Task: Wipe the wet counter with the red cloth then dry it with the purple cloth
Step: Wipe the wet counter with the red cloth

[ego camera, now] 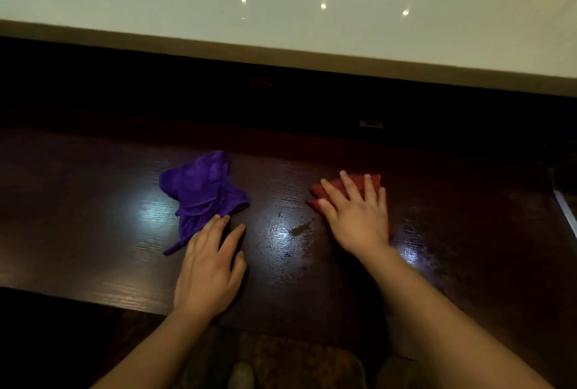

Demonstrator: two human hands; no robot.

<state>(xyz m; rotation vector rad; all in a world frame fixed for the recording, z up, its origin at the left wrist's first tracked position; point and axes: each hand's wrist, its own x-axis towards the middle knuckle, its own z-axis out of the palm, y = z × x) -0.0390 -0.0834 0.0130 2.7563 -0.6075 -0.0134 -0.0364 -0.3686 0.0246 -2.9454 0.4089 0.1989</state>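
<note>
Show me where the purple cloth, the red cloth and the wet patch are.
purple cloth [203, 192]: head view, middle of the crumpled fabric.
red cloth [359, 181]: head view, far edge beyond the fingers.
wet patch [301, 227]: head view, dark streak.

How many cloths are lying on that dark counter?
2. The purple cloth lies crumpled at the left hand's fingertips; the red cloth lies flat under the right hand. None seems hidden.

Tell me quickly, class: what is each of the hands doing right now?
Left hand: open, flat on the counter, fingertips touching the purple cloth.
Right hand: open, pressed flat on the red cloth.
</note>
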